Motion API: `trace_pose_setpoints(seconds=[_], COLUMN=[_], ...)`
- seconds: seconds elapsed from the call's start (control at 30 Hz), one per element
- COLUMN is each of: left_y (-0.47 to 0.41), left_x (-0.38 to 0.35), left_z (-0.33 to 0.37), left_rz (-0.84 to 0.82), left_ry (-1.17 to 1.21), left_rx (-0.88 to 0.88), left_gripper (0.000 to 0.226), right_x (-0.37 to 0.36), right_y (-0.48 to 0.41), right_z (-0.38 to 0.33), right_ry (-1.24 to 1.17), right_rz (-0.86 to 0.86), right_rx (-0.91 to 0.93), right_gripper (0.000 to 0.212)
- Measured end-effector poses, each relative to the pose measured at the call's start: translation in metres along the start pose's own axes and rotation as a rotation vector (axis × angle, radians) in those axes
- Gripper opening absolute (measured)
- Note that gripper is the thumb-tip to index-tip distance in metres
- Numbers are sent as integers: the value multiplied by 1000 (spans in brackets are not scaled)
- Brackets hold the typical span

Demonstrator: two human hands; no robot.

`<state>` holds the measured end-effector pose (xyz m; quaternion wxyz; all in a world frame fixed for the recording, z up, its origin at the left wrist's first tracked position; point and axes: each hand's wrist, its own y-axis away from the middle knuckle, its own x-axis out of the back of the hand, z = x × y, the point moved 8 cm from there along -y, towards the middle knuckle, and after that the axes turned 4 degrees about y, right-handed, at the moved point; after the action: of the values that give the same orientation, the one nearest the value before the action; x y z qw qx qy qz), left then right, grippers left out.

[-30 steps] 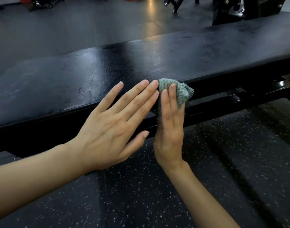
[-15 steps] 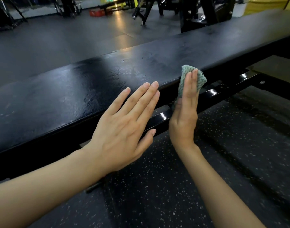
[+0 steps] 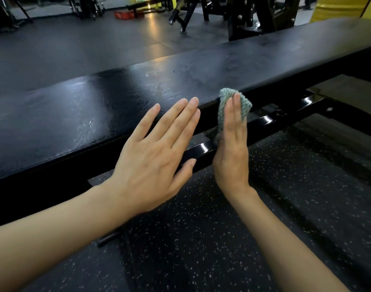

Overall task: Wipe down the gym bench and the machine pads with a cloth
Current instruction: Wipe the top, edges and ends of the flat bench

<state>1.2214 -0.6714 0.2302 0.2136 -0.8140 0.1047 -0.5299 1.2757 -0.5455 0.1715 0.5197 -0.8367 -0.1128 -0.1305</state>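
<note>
One long black padded worktop (image 3: 180, 85), the gym bench, runs across the view from lower left to upper right, its top scuffed and shining in patches. Two bare hands are at its near edge, and one cloth is in use.

The right hand (image 3: 233, 148) stands on edge with its fingers straight and together. It presses the single small grey-green knitted cloth (image 3: 223, 102) flat against the near side face of the worktop, just under the top edge. The cloth is bunched. Its top shows above the fingertips and a fold of it hangs down along the left side of the hand. The thumb is hidden.

The left hand (image 3: 157, 152) is just beside the right one, on its left. It holds nothing, with palm down and four fingers straight and slightly spread. The fingertips lie over the worktop's near edge, but whether they touch it cannot be told.

One glossy black metal rail (image 3: 264, 119) runs under the worktop, behind both hands. The black speckled rubber floor (image 3: 201, 249) lies below. Beyond the worktop stand dark machine frames (image 3: 254, 17), one yellow pad (image 3: 338, 9) and one red object (image 3: 127, 14) on the floor.
</note>
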Motion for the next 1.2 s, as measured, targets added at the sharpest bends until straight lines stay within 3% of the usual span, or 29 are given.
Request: trace_pose_setpoints(seconds=[0.17,0.37,0.6,0.77,0.97,1.2], left_y=[-13,-28,-47,-50,-52,-52], left_x=[-7,-14,-19,-20,-20,-19], left_z=[8,19,32,34,35,36], left_rz=[-4,3,18,15,9,1], left_ry=[-25,-49,-60,-89,-103,-95], left_rx=[21,45,71,81,95,101], left_gripper=[71,72,73,74,75,74], right_x=[16,28,7,0,12,29], right_y=[-19,-35,-13,-8,-15,-37], right_z=[39,68,24,28,50,95], right_ry=[39,-125,-276,-70,181,148], right_rz=[22,91,-23,-58,-9,45], right_rx=[-25,-120,105,241,213,1], right_gripper=[71,59,58,67,71,51])
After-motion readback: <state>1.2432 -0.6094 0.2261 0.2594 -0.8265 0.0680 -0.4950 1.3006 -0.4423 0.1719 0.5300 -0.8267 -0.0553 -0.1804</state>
